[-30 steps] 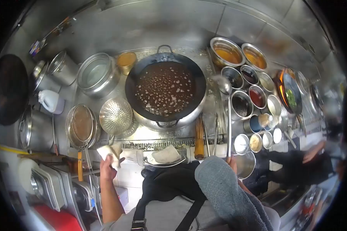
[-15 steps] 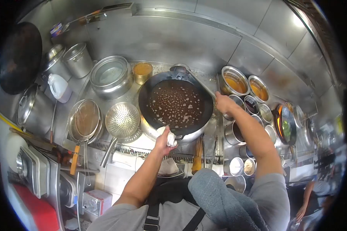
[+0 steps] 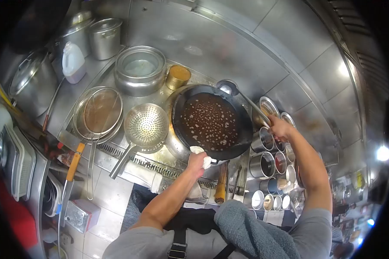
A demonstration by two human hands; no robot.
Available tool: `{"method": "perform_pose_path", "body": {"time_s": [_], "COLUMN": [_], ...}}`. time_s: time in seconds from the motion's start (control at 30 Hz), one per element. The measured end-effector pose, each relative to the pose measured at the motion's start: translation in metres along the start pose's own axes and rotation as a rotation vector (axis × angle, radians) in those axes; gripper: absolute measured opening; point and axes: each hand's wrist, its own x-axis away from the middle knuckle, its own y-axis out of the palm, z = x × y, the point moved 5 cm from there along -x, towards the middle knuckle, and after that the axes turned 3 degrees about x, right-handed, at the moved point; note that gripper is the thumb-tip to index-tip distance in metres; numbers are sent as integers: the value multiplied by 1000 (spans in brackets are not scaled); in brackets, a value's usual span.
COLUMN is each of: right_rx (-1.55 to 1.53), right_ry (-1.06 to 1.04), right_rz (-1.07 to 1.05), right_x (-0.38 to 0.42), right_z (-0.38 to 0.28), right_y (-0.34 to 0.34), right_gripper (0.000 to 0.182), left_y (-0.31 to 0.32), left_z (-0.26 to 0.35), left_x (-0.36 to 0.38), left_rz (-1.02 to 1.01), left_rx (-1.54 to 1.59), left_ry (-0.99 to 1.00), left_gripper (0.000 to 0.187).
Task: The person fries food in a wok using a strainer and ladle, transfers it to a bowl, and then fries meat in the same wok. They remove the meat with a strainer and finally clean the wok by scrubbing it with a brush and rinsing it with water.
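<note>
A black wok (image 3: 245,142) stands on the stove ring, holding dark brown liquid (image 3: 209,121) dotted with pale bubbles or bits. My left hand (image 3: 196,165) is closed around a folded white cloth (image 3: 207,161) at the wok's near rim, by its handle. My right hand (image 3: 281,128) grips the long handle of a ladle (image 3: 246,98). The ladle's bowl (image 3: 227,87) is at the far edge of the wok, outside the liquid. Left of the wok lies a perforated strainer (image 3: 146,126) with its handle pointing toward me.
Further left are stacked mesh sieves (image 3: 100,111) with a wooden handle. Behind stand a wide metal pot (image 3: 140,71), an open tin (image 3: 178,77) and a plastic jug (image 3: 73,62). Several metal containers (image 3: 262,165) crowd the right side. A brush (image 3: 221,190) lies near my body.
The camera view has turned and tilted, so everything appears shifted. Both hands keep their holds, on the cloth and the ladle. The ladle's bowl remains by the wok's far edge.
</note>
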Motion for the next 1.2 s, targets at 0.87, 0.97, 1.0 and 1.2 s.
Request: {"method": "perform_pose_path", "body": {"time_s": [0.87, 0.97, 1.0, 1.2], "right_rx": [84, 83, 92, 196], "right_ry": [-300, -292, -301, -335], "right_rz": [-108, -130, -127, -98], "right_x": [29, 34, 36, 48], "right_z": [-193, -231, -243, -293], "right_y": [9, 12, 10, 7], "right_gripper": [63, 64, 64, 64], "left_y": [-88, -110, -112, -123], "left_z": [171, 184, 190, 211], "left_x": [149, 151, 151, 162], "left_rz": [99, 94, 78, 70], "left_rx": [71, 112, 120, 202], "left_ry": [34, 28, 24, 27], "left_gripper": [12, 11, 10, 5]}}
